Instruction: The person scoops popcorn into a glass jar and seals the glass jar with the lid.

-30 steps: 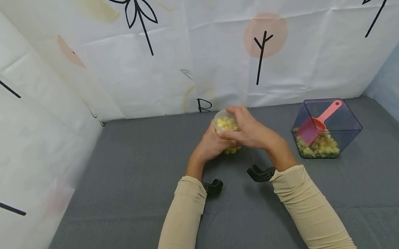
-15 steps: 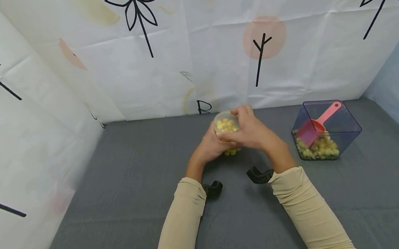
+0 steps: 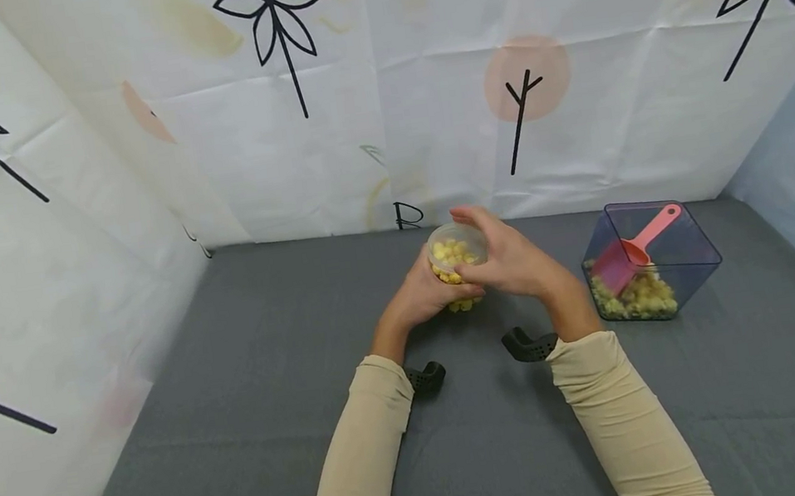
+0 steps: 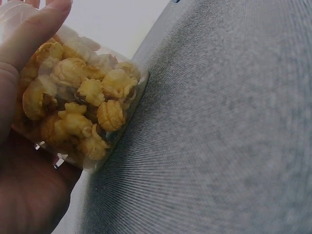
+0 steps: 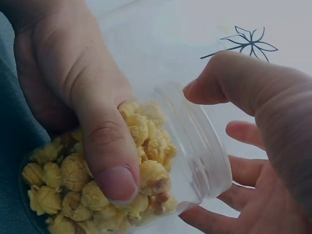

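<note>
A clear round jar [image 3: 449, 274] of yellow popcorn stands tilted near the back of the grey cloth. My left hand [image 3: 420, 289] grips its side, the thumb [image 5: 118, 178] lying across the front. In the left wrist view, the bottom edge of the jar [image 4: 97, 114] is right at the cloth. My right hand [image 3: 508, 258] is around the jar's mouth with fingers spread and loosely bent. Its thumb tip is near the clear, ridged top [image 5: 207, 146] in the right wrist view, and other fingers reach behind that top.
To the right is a purple-tinted clear bin [image 3: 682, 265] holding more popcorn [image 3: 638, 296]. A pink scoop [image 3: 654, 224] leans inside, handle up toward the back right corner. White printed sheets [image 3: 457, 131] close off the back and sides of the grey cloth [image 3: 260, 467].
My right hand has loosened and shifted slightly right, its fingertips spreading away from the jar's top. The left hand keeps its grip on the jar.
</note>
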`<state>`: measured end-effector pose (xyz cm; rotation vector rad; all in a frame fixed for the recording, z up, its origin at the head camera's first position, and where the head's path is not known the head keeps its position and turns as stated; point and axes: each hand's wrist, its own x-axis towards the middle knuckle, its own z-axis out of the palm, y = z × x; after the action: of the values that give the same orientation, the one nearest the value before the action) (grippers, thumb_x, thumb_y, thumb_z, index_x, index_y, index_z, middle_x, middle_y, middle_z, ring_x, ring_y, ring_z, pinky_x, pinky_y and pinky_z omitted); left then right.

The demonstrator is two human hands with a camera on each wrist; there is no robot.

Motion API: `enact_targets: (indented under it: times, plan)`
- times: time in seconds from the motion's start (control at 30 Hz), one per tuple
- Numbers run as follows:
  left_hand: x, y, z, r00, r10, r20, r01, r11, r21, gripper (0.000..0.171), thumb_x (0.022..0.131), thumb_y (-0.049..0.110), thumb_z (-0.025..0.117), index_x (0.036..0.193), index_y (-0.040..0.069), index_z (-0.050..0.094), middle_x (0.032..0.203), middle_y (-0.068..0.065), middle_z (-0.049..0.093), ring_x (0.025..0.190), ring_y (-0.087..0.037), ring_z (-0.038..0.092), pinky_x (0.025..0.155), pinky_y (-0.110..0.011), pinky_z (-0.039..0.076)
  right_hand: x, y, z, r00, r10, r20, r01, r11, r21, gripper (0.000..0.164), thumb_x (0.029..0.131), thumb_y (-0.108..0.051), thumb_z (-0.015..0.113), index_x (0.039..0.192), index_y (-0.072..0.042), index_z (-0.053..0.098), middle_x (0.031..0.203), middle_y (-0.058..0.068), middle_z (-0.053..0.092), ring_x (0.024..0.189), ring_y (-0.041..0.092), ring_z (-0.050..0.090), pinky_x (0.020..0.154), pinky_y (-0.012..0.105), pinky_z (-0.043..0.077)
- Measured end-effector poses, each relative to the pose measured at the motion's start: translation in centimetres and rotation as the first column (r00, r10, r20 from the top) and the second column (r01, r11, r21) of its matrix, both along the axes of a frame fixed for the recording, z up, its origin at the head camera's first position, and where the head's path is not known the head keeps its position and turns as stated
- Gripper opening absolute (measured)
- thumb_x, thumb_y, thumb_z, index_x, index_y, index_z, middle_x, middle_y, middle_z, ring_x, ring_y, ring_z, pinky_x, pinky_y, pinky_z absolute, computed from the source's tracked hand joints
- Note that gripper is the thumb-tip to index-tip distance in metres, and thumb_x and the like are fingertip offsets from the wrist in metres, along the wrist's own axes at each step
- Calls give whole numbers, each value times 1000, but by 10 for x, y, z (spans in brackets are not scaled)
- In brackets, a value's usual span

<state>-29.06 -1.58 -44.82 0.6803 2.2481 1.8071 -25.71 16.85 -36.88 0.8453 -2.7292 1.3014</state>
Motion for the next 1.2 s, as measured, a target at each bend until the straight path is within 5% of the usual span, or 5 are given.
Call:
enact_targets:
  times: [0.23,0.43,0.8,1.07,1.2]
  plan:
    - [-1,0,-1,1000,-4,-18,4,1000,3,87,78,15,90,145,22,34,129,-5,56,110,-21,59,92,-34,54,-2,-4,-4,995,-82,-52,86,994,65,80,92,-29,77,156,-6,35,154,21,39,138,38,42,113,58,38]
    - [0,-1,0,1000,8,-11,-9,1000,-11,88,77,15,90,145,21,35,130,-5,55,111,-21,59,94,-35,53,-4,-10,-9,984,-180,-3,180,981,76,89,88,-45,79,158,-11,35,142,22,36,121,36,44,104,58,42]
    - [1,-1,1,1000,9,1,-9,1000,-11,92,78,16,90,148,22,31,134,-5,54,116,-20,59,97,-35,53,-6,2,-11,1000,8,27,-7,999,-43,82,91,-20,68,162,-17,27,163,17,31,143,37,39,107,60,41]
    - [0,-1,2,1000,11,-5,-11,1000,-24,90,78,18,90,147,23,32,135,-3,52,115,-20,58,97,-36,52,-4,-6,-8,993,-115,8,114,993,30,90,90,-40,78,161,-15,29,149,20,36,142,35,41,112,59,40]
    - [0,-2,2,1000,-5,9,5,1000,-29,89,79,20,89,146,23,31,132,-4,53,112,-21,59,93,-36,54,-3,-5,-7,993,-115,11,114,993,21,93,89,-40,79,163,-19,26,151,20,35,143,36,40,113,60,39]
